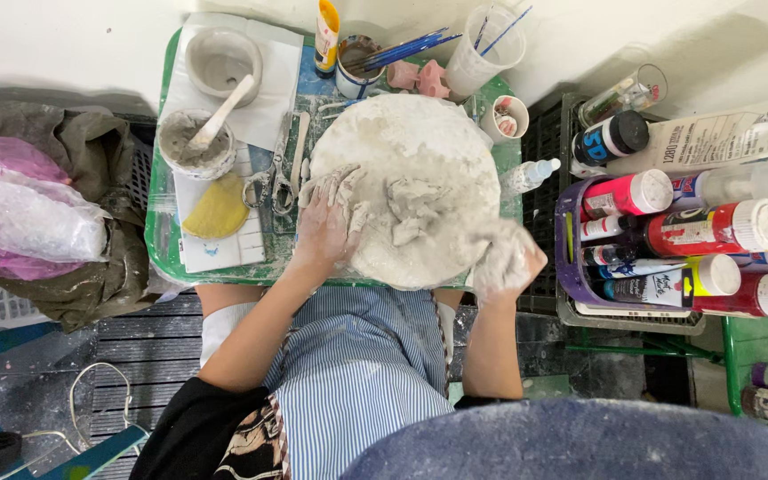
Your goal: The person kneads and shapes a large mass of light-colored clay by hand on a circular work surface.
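Nearest the camera is a blue-and-white striped apron over the person's lap, with both forearms reaching up from it to a green table. The right hand, coated in grey-white clay, sits at the near right edge of the round clay-covered disc; it is blurred, so how far its fingers are curled, and whether it grips anything, cannot be told. The left hand lies flat on the disc's left side, fingers spread wide and stretched away from the body, closed around nothing (only pressing on the wet surface). Just right of its fingertips, near the disc's middle, lies a small lump of clay. Left of the disc are scissors, a yellow sponge and a bowl of slurry with a stick. Farther back stands a cup of brushes.
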